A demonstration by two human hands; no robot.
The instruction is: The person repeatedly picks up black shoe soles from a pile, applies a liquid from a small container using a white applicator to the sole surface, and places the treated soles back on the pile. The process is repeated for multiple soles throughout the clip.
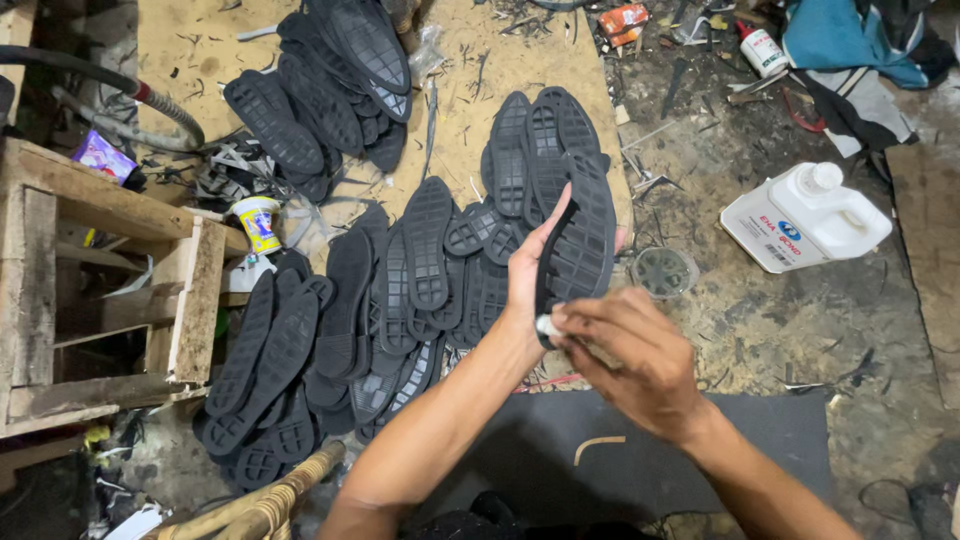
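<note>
A person's left hand (527,270) grips a black moulded rubber shoe sole (578,235) upright above the floor, while the right hand (625,355) pinches a small whitish object (547,325), too small to identify, against its heel edge. Dozens of matching black soles (400,270) lie spread on a plywood sheet (190,40), apparently awaiting handling, beside a white plastic jug (805,215).

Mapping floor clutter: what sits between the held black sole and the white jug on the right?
Head view: a round clear lid lies on the dirty floor between the black sole and the white jug; otherwise only scraps.
</note>
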